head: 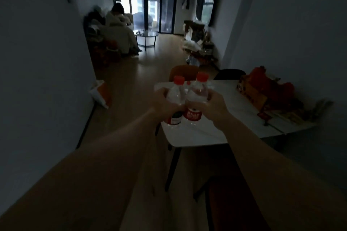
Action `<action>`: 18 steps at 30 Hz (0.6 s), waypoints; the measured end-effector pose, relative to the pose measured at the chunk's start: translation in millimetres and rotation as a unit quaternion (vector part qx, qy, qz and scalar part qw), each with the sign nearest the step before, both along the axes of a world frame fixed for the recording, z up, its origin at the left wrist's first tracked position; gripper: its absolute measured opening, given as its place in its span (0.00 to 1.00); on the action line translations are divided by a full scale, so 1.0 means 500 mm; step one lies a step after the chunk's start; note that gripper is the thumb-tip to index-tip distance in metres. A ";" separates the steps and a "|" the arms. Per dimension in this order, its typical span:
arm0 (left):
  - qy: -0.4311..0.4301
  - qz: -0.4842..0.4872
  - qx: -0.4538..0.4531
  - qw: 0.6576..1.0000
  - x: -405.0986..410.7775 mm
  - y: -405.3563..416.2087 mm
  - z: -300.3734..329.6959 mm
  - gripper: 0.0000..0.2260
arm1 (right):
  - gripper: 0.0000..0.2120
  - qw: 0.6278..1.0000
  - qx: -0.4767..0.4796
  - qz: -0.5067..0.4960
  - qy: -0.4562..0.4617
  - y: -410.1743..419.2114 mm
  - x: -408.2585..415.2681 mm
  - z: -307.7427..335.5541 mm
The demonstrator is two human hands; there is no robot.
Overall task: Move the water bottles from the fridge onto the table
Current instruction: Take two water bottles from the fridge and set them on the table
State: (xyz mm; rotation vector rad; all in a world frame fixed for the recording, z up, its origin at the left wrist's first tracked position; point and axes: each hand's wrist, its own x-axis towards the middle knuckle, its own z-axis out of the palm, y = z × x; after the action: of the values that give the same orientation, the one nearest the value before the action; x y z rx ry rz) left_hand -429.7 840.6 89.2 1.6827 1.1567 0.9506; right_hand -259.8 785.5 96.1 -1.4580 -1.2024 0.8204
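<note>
Both arms reach forward over the near left corner of a white table (202, 135). My left hand (163, 103) grips a clear water bottle (175, 95) with a red cap and red label. My right hand (214, 105) grips a second such bottle (198, 93), held side by side with the first and touching it. Both bottles are upright, just above the tabletop. A third small red cap (188, 82) shows between them, further back on the table. The fridge is out of view.
Red and orange boxes and papers (262, 92) crowd the table's right side. An orange chair (185, 73) and a dark chair (230, 74) stand behind it. A person sits on a sofa (118, 30) far left; a bag (101, 93) leans on the left wall.
</note>
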 end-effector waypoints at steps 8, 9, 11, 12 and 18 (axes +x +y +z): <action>0.036 0.047 -0.026 0.998 0.242 0.370 -0.187 0.30 | 0.30 0.999 -0.032 0.004 -0.010 0.395 0.242 -0.185; 0.036 0.059 -0.032 0.997 0.275 0.416 -0.216 0.29 | 0.27 0.999 -0.036 0.013 -0.013 0.445 0.272 -0.211; 0.050 0.080 -0.044 0.995 0.336 0.498 -0.272 0.26 | 0.25 0.998 -0.045 0.018 -0.028 0.533 0.328 -0.265; 0.061 0.088 -0.044 0.993 0.362 0.538 -0.297 0.25 | 0.25 0.998 -0.050 0.013 -0.033 0.575 0.355 -0.294; 0.085 0.113 -0.051 0.989 0.473 0.742 -0.444 0.25 | 0.25 0.998 -0.057 0.007 -0.034 0.787 0.457 -0.447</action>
State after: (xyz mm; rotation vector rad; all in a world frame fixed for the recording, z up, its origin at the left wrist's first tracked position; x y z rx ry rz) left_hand -192.9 1211.5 -132.8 1.5976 1.5087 0.8802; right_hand -31.1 1178.9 -127.3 -1.5828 -1.2360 0.8672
